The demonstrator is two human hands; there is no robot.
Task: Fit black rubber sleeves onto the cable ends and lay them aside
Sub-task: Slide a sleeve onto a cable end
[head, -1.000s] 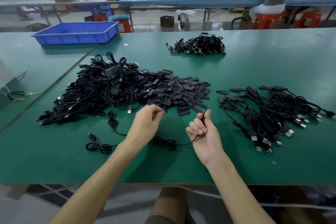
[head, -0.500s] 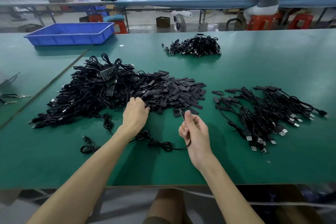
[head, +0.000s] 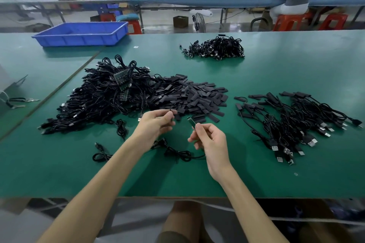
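Black rubber sleeve (head: pixel 172 115), seemingly a small flat tube, is pinched in the left hand (head: pixel 156 124); the right hand (head: pixel 210 141) pinches a slim, metallic cable end (head: pixel 190 121).

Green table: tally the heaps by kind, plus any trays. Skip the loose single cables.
Cable heaps: 3 (left tangle, far bundle, right sleeved pile)
Sleeve heap: 1
Blue tray: 1
Total: 5
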